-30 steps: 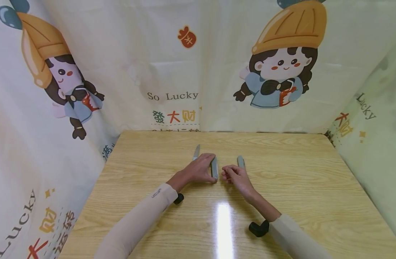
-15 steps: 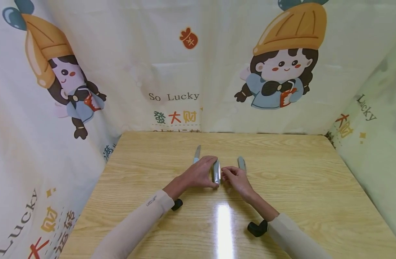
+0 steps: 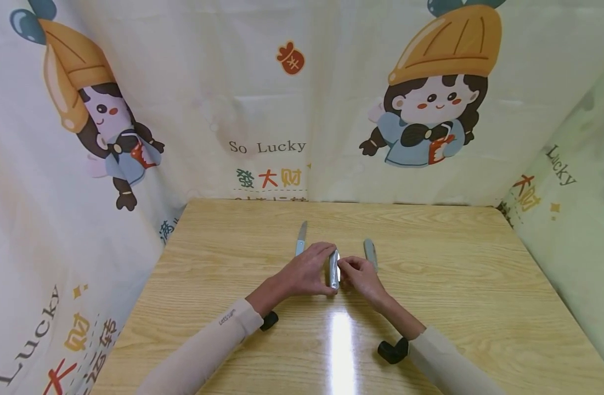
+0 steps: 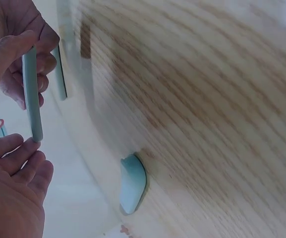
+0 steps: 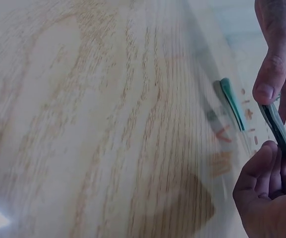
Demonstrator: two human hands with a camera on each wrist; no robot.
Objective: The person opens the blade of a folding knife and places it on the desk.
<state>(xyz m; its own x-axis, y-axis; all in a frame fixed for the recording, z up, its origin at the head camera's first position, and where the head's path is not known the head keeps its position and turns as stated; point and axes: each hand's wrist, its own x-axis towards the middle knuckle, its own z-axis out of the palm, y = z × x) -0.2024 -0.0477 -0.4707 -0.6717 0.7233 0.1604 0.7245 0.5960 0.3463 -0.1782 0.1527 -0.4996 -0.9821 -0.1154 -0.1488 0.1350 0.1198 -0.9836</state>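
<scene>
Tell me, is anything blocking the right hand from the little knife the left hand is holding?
Nothing visible does. The right hand touches or nearly touches the held knife; whether it grips it is unclear. The open knife and the grey-green handle lie off to either side, not between them.

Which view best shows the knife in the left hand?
The left wrist view: the knife looks largest there, its length mostly uncovered. The head view shows it small, with a shiny side; the right wrist view, slim and partly covered.
</scene>
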